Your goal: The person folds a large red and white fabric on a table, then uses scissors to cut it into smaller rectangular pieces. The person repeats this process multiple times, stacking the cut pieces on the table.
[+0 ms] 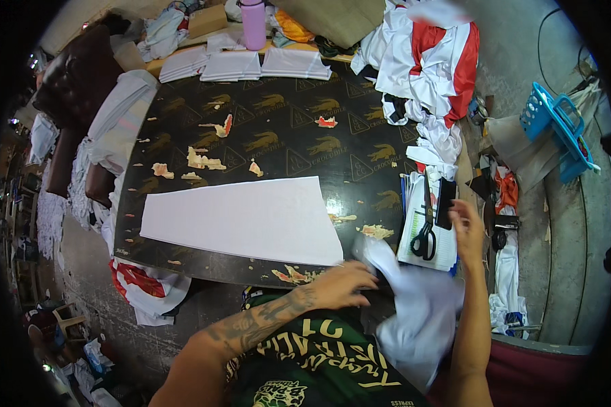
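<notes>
A white fabric panel (244, 220), wider at its right end, lies flat on the black table in front of me. My left hand (346, 281) is at the table's near edge, fingers stretched out with nothing visible in them. Just to its right, a white cloth (417, 292) smeared by motion hangs between my forearms, partly over the edge. My right hand (467, 227) is raised beside a black phone (446, 203), its fingers loosely bent and apart. Left of the phone, black-handled scissors (425, 234) rest on printed paper sheets (441, 249).
Folded white stacks (231, 66) line the table's far edge, with a purple bottle (253, 26) behind them. Red and white garments (428, 61) pile up at the far right corner. A blue plastic basket (557, 132) stands off the right side. Worn patches mark the tabletop (265, 139).
</notes>
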